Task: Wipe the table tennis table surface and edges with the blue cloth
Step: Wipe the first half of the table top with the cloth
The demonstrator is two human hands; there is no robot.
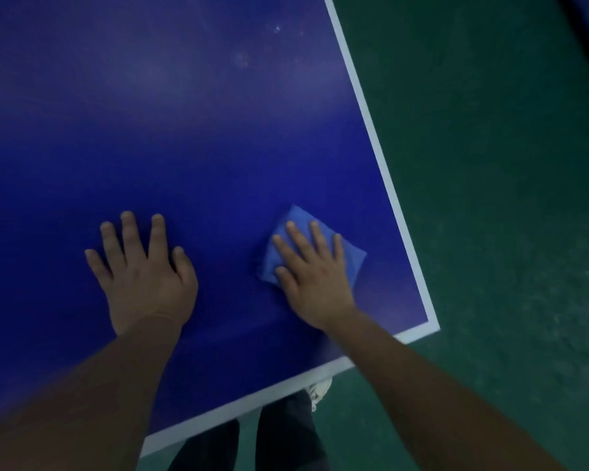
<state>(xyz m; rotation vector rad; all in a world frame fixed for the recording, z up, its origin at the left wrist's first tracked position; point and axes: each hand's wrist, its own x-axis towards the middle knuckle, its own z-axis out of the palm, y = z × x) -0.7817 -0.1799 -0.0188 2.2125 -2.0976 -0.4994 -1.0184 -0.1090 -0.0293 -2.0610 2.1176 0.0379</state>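
Observation:
The dark blue table tennis table (184, 130) fills most of the view, with a white line along its right edge and near edge. A folded blue cloth (352, 254) lies flat on the surface near the table's near right corner. My right hand (312, 277) presses down on the cloth with straight, spread fingers. My left hand (143, 273) rests flat on the bare table surface to the left of the cloth, fingers spread. Faint pale smudges (242, 59) show on the surface farther away.
Green floor (490, 198) lies to the right of the table and below its near edge. My legs in dark trousers (283, 436) and a light shoe (318, 390) stand just under the near edge.

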